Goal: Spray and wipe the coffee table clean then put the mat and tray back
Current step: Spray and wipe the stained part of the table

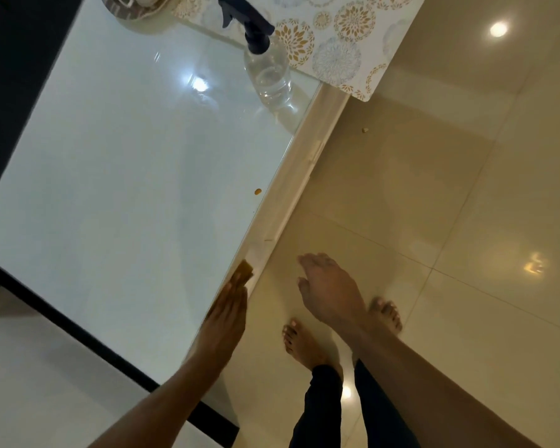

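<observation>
My left hand [225, 310] lies flat, fingers straight, pressing a small brown cloth [243, 270] against the near edge of the coffee table [136, 176]. My right hand [327, 292] hangs open over the tiled floor [450, 189], holding nothing. The tabletop is smooth, glossy white glass. Farther along stand a clear plastic spray bottle [267, 71], the flower-patterned mat [337, 43] overhanging the edge, and the tray [133, 8].
</observation>
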